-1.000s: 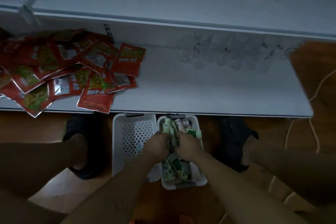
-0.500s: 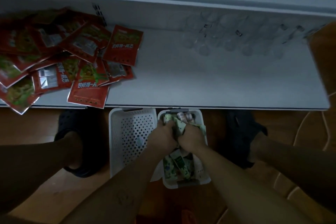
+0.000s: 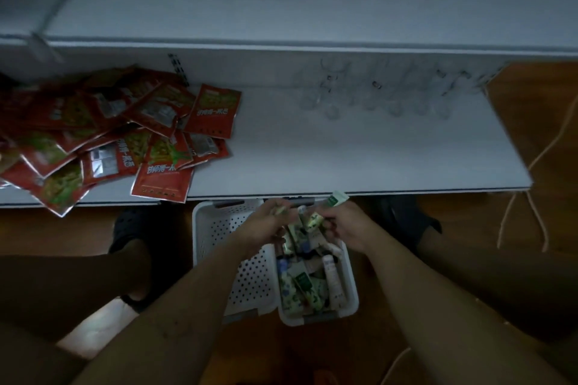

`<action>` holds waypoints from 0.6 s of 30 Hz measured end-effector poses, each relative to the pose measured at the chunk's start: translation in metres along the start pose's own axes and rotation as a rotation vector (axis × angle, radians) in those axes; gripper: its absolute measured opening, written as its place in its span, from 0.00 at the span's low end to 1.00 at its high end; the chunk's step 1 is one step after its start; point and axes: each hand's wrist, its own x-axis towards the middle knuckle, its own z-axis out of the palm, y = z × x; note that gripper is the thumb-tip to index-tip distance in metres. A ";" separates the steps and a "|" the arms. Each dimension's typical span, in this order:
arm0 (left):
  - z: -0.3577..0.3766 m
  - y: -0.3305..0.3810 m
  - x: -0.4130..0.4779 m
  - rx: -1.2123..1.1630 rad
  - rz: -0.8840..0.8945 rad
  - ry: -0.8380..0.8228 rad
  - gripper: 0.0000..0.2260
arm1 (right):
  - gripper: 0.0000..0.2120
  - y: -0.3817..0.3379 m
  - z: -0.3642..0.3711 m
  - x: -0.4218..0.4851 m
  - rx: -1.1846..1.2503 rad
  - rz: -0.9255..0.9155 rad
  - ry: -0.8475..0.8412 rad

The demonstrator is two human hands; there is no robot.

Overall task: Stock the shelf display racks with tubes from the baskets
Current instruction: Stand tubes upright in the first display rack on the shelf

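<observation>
A: What is the setting?

B: A dim white metal shelf. A heap of red foil sachets covers its left end, and clear plastic display racks stand along its back edge, toward the right corner.

A: Where are the tubes?

B: A jumble of small printed tubes lies in the right-hand white perforated basket on the brown wooden floor, just below the shelf's front edge. A second white perforated basket sits just beside it, on the left.

A: And the hands?

B: Both are over the far end of the right-hand basket. The right hand is curled round a green and white tube, whose end pokes up to the shelf's front edge. The left hand grips a pale tube, too blurred to make out.
</observation>
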 end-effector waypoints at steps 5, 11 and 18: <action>-0.006 0.031 -0.027 -0.036 0.174 0.102 0.13 | 0.05 -0.028 -0.005 -0.019 0.028 -0.122 -0.137; -0.012 0.058 -0.053 -0.003 0.308 0.122 0.12 | 0.11 -0.059 0.008 -0.046 -0.067 -0.270 -0.158; -0.004 0.093 -0.075 0.068 0.429 0.128 0.11 | 0.07 -0.088 0.021 -0.079 -0.154 -0.409 -0.132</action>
